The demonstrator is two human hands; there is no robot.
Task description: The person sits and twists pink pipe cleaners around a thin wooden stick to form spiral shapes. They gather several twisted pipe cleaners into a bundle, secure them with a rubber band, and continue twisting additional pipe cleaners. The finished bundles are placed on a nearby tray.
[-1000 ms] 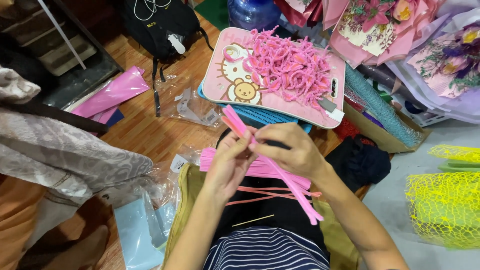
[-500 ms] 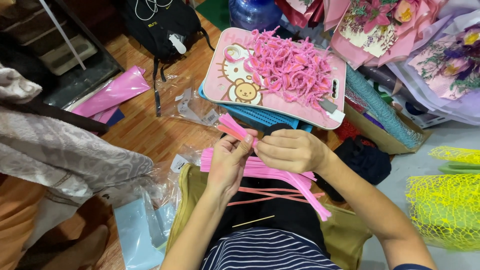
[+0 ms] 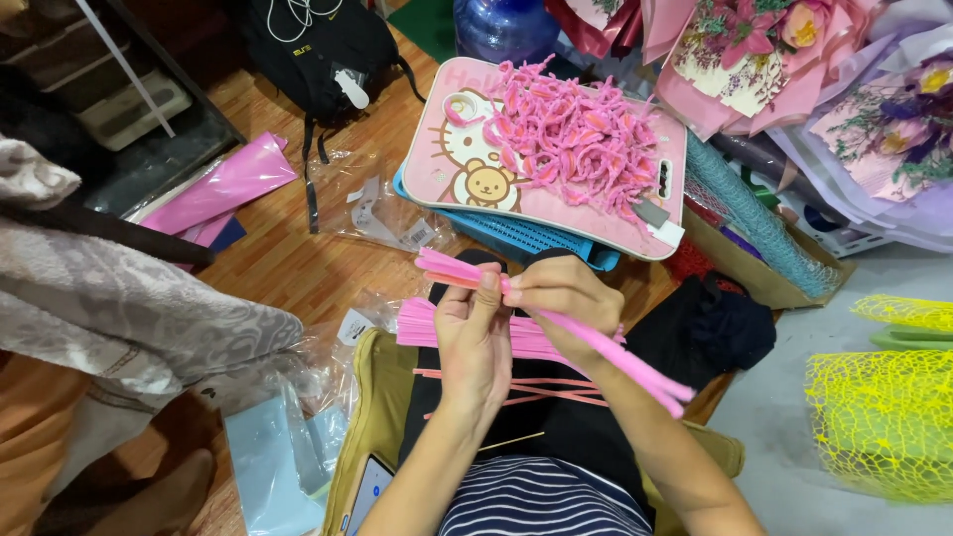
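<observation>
A bundle of pink pipe cleaners (image 3: 635,365) is gripped by both hands above my lap. My left hand (image 3: 475,342) pinches it near its upper left end, thumb and forefinger pointing up. Beside it, my right hand (image 3: 563,298) is closed around the same bundle, whose long tail slants down to the right. More straight pink pipe cleaners (image 3: 417,323) lie flat across my lap under the hands. A pink cartoon-printed board (image 3: 447,169) on a blue basket just beyond holds a heap of bent pink pipe-cleaner pieces (image 3: 581,134).
A black backpack (image 3: 318,50) and clear plastic bags (image 3: 372,213) lie on the wooden floor to the left. Wrapped flower bouquets (image 3: 794,60) crowd the upper right, yellow mesh (image 3: 884,417) the right. Grey fabric (image 3: 109,308) covers the left. A phone (image 3: 365,494) rests by my leg.
The bundle has tilted flatter and its tail has swung lower right. My right hand has closed over it beside the left, which now pinches the end.
</observation>
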